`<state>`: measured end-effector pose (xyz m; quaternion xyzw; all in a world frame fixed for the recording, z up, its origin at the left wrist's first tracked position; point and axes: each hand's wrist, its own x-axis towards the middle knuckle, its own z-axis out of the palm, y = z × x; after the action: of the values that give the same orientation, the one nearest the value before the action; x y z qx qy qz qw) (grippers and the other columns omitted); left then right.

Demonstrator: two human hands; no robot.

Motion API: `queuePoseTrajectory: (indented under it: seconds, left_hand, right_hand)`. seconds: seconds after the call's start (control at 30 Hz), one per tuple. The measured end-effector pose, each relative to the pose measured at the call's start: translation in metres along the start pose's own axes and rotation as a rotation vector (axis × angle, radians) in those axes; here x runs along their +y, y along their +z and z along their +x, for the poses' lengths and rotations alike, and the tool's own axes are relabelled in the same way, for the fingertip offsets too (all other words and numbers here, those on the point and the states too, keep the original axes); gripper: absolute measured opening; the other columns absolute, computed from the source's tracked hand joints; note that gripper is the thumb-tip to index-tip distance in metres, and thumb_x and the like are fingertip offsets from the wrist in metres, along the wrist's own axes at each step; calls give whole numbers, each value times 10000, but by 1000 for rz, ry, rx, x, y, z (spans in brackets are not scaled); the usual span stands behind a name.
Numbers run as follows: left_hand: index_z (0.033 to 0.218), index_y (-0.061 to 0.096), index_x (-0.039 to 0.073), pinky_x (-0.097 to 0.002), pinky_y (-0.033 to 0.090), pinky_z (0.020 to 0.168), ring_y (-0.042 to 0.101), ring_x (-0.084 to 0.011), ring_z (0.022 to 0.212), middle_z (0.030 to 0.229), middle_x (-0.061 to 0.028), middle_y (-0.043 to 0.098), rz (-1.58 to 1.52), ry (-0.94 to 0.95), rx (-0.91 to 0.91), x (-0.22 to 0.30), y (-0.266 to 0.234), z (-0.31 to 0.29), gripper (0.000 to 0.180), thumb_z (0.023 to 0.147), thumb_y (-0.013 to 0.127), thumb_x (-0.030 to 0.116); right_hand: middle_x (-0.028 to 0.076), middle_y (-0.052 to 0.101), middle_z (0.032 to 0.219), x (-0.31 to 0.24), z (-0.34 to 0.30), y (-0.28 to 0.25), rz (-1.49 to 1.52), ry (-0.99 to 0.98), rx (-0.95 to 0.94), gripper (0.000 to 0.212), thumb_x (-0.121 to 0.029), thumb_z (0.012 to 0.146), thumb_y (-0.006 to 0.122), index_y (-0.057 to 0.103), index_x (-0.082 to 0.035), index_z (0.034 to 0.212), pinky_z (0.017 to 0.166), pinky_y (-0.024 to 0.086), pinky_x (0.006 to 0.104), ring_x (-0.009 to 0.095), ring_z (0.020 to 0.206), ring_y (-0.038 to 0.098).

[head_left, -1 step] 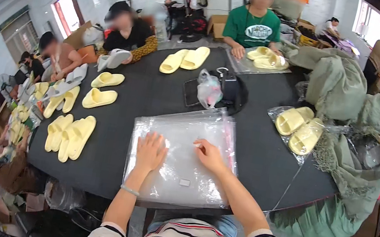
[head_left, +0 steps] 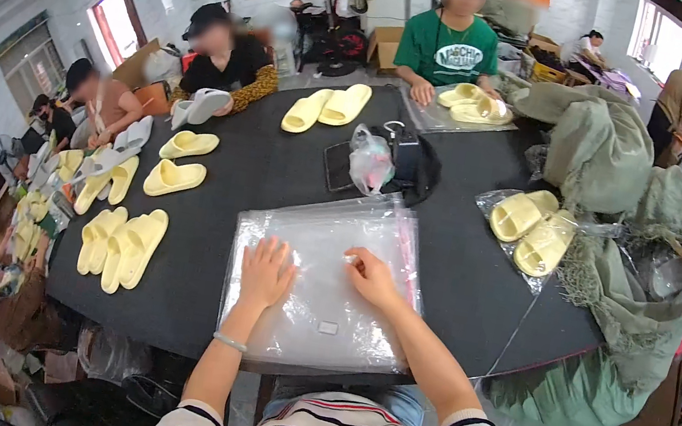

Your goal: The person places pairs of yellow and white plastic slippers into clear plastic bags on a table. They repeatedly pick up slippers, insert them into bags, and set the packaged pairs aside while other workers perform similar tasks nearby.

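A stack of clear plastic bags (head_left: 313, 327) lies on the dark table in front of me, with a small white label (head_left: 328, 328) near its lower part. My left hand (head_left: 266, 273) rests flat on the bags' left side, fingers spread and holding nothing. On the right half of the stack is my right hand (head_left: 372, 278), its fingers curled in and pressed together at the tips. Whatever those fingertips may hold is too small to make out.
Pale yellow slippers (head_left: 134, 251) stand in pairs on the left. A bagged yellow pair (head_left: 530, 230) lies at right beside a grey-green cloth heap (head_left: 603, 158). Past the stack sits a small plastic bag (head_left: 370, 162) by a black object (head_left: 413, 162). Co-workers sit around the table (head_left: 228, 158).
The whole view shifts slightly. Both hands stay in the same places on the bags.
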<state>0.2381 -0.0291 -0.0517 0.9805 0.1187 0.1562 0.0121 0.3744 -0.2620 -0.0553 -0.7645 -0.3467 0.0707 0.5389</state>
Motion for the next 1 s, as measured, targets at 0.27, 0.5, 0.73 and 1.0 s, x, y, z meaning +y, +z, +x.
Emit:
queuePoseTrajectory:
  seconds: [0.27,0.5,0.73,1.0]
  left_hand:
    - [1436,429,126,-553,98,1155,256,-337,1425,1522,-141,337,-5,-16,-42,-1,-3,1,600,950,436,479]
    - [1420,451,120,-543,84,1162,265,-337,1422,1510,-145,357,-49,-17,-12,-4,2,-2,596,938,466,471]
    - [1422,448,110,-537,95,1162,277,-326,1419,1508,-144,361,-58,-27,-65,-7,3,-1,605,930,502,458]
    - [1413,460,109,-534,116,1157,293,-325,1409,1501,-140,376,-81,-19,-56,-10,7,3,582,922,531,412]
  right_hand:
    - [141,320,1526,1,4,-31,-911,94,50,623,-486,936,471,368,-178,1467,1161,159,477,283,1435,246]
    - [143,253,1560,37,7,-63,-697,108,-136,680,-525,917,479,344,-164,1477,1168,171,462,306,1447,219]
    - [219,427,1396,43,-7,-217,-804,-18,563,676,-254,728,765,488,-79,1319,1062,351,500,405,1279,416]
    - [170,510,1344,86,-48,-335,-1153,371,629,823,-507,744,710,430,-78,1389,1108,258,513,298,1309,427]
